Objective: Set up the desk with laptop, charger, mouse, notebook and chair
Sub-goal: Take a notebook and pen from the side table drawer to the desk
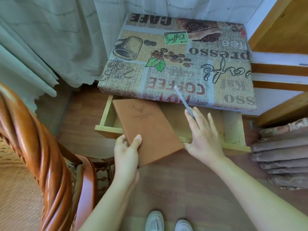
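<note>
Notebook over open drawer, left hand fingers pinching its near corner; right hand fingers spread, pinching pen. Step: retrieval. Next: lift clear, carry onto surface.

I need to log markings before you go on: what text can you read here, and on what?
All on the desk's printed tablecloth, upside down to the camera:
"CAFE", far edge
"COFFEE", near edge
"Coffee", green stamp
"Cafe", script, partly cut off
"resso", part of a word

Brown notebook cover: deer-head emblem and a line of small text, too blurred to read.
</note>
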